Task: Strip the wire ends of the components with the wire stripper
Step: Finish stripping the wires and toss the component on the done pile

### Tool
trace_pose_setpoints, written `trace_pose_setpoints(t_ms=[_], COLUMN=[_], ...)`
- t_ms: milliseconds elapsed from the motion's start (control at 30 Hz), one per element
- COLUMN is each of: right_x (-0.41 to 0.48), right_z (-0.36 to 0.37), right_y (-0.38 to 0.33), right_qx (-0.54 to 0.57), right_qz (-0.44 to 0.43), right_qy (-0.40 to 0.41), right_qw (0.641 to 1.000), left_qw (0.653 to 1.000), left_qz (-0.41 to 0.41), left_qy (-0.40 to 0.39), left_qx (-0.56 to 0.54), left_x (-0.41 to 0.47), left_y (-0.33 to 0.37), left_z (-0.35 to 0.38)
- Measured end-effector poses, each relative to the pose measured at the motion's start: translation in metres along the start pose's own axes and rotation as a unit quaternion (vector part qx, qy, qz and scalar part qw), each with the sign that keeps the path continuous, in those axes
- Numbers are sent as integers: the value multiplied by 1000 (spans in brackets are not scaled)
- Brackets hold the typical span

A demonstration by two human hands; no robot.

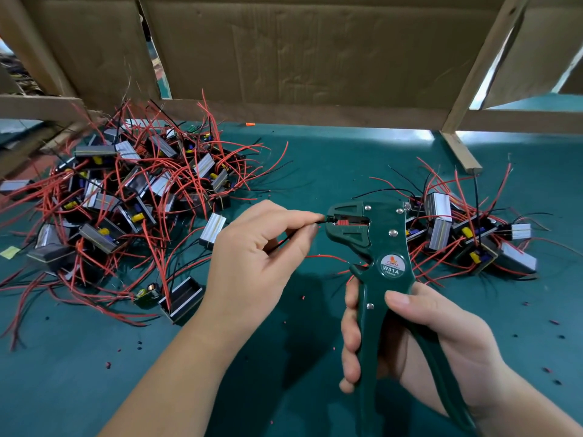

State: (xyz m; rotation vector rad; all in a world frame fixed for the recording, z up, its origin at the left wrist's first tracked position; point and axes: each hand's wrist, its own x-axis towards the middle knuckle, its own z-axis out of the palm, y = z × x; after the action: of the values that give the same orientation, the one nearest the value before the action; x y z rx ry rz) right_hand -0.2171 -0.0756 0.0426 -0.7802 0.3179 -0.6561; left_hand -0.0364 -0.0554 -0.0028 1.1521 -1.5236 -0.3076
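My right hand (441, 339) grips the handles of a dark green wire stripper (377, 247), held upright with its jaws pointing left. My left hand (252, 263) pinches a thin black wire (285, 239) between thumb and forefinger, and the wire's end sits in the stripper's jaws. A red wire (325, 257) trails just below the jaws. The component this wire belongs to is hidden under my left hand.
A big heap of components with red and black wires (126, 197) lies at the left on the green mat (331, 165). A smaller heap (467, 234) lies at the right. Bits of stripped insulation (550, 370) dot the mat. A cardboard wall and wooden frame (454, 143) stand behind.
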Motion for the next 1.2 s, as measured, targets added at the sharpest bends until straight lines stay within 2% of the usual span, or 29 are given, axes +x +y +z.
trace_pose_setpoints(t_ms=[33, 67, 133, 400, 467, 600, 667, 800, 867, 933, 1033, 1100, 1200], right_x=[-1, -11, -29, -29, -30, -29, -26, -23, -24, -26, -26, -25, -26], right_z=[4, -17, -18, -11, -6, -7, -9, -15, -19, -20, -16, -14, -12], right_y=[21, 29, 43, 42, 45, 48, 50, 46, 42, 41, 44, 45, 45], right_qx=[-25, 40, -28, -39, -49, -71, -62, -18, -13, -12, -10, -3, 10], right_qz=[52, 59, 35, 35, 30, 8, -16, -138, -154, -132, -61, -8, 25], right_qy=[5, 27, 17, 71, 89, 223, 247, 220, 202, 186, 143, 103, 58], right_qw=[998, 997, 999, 996, 994, 972, 967, 966, 967, 974, 988, 995, 998], left_qw=[1000, 1000, 1000, 1000, 998, 986, 981, 976, 981, 987, 984, 973, 968], left_qz=[0, 0, 0, -11, -33, -59, -63, -66, -72, -89, -157, -186, -188], left_qy=[-1, -3, -6, -14, -42, -139, -165, -167, -139, -106, -79, -82, -91], left_qx=[1, 2, 2, 5, 17, 66, 78, 123, 114, 77, -38, -105, -139], left_x=[0, 0, 0, 0, -1, -3, -4, -5, -4, -3, -3, -3, -3], left_y=[0, 1, 1, 3, 2, -6, -8, -13, -14, -13, -9, -6, -2], left_z=[0, -1, 0, -1, -2, -1, 1, 0, -1, 0, 6, 10, 12])
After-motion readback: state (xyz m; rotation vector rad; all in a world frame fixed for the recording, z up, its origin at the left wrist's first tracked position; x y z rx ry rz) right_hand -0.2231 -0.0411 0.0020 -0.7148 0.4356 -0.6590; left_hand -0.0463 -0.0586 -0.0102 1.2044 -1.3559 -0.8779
